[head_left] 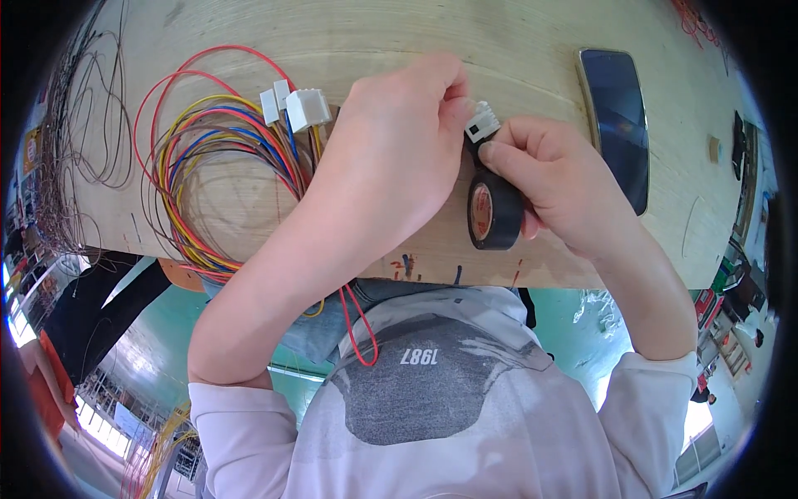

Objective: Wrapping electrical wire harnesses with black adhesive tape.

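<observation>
My right hand (pixel 553 179) is closed, its thumb and forefinger pinching a black strip just below a small white plug connector (pixel 482 125). A roll of black electrical tape (pixel 496 218) hangs beneath that pinch, with fingertips showing behind its edge. My left hand (pixel 407 137) is closed beside the connector, its fingers curled toward it; what they grip is hidden behind the hand. Left of my left wrist lies a coiled bundle of red, yellow, blue and brown wires (pixel 179 187), ending in white connector housings (pixel 307 109). A red wire loop (pixel 359 333) hangs over the table's front edge.
A smartphone (pixel 615 125) lies on the wooden table (pixel 524 37) to the right of my right hand. Thin dark wires (pixel 62 166) hang in a tangle at the far left. A person's arm (pixel 46 374) shows at the lower left.
</observation>
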### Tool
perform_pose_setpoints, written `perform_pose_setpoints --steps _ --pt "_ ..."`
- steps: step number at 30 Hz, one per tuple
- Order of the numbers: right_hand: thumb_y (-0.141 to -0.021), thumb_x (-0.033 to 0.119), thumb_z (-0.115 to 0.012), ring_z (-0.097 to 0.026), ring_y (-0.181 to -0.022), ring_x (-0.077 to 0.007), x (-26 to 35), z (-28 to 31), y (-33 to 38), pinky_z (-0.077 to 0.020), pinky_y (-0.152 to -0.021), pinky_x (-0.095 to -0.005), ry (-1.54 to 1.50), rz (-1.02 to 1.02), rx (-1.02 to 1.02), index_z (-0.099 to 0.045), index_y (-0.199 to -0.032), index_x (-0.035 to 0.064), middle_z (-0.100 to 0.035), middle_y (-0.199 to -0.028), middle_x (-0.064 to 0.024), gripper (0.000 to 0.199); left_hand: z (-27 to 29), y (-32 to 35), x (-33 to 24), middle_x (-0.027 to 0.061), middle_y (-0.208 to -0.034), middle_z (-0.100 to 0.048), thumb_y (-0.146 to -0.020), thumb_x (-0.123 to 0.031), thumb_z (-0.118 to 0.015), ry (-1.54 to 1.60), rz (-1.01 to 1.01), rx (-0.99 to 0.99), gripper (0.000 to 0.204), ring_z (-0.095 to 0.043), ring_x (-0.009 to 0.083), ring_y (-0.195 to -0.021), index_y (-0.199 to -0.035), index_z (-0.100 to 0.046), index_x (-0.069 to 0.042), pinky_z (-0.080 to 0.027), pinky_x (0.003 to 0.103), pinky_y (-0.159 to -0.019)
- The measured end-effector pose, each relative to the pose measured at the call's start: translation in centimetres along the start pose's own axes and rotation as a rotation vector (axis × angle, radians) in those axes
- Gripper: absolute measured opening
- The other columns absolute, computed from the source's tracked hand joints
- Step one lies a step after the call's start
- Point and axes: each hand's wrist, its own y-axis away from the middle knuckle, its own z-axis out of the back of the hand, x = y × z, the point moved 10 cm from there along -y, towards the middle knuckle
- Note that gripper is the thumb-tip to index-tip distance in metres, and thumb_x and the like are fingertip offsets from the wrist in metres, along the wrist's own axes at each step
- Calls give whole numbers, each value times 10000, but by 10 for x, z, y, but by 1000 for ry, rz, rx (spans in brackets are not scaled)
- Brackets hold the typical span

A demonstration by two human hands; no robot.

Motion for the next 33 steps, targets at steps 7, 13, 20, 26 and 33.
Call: perform_pose_setpoints --steps 7,13,20,26,33 --pt "-829 157 -473 -539 -427 -128 10 1 -3 -426 -397 -254 116 18 -9 -517 -654 -39 -545 -521 -91 267 3 -2 1 47 -606 -522 -837 -73 -532 -80 9 6 76 -494 95 -479 -844 -529 3 -388 243 -451" --pt "-823 154 -472 -545 -427 -146 10 0 -4 -432 -419 -270 122 28 8 -524 -660 -51 -555 -518 -109 267 7 5 -16 132 -693 -551 -817 -51 -531 -286 -164 -109 61 -538 261 -611 -854 -542 -3 -426 323 -569" --pt "-824 150 -467 -552 -436 -156 9 -2 -7 -435 -423 -276 132 76 19 -535 -678 -54 -564 -532 -114 260 14 13 -24 144 -817 -530 -801 0 -521 -250 -214 -227 57 -540 321 -715 -847 -552 10 -428 376 -622" --pt "-830 153 -470 -541 -425 -147 10 -1 -6 -427 -410 -277 72 93 14 -536 -681 -44 -556 -534 -107 256 5 26 -22 166 -866 -514 -764 -23 -524 -256 -218 -160 113 -535 356 -778 -869 -559 -3 -445 417 -677" --pt "-846 144 -512 -511 -501 -126 43 1 31 -397 -469 -269 161 514 -222 -557 -794 -23 -552 -585 -100 180 15 41 -11 153 -786 -591 -797 -70 -589 268 -31 -212 192 -592 236 -718 -963 -555 18 -465 318 -639"
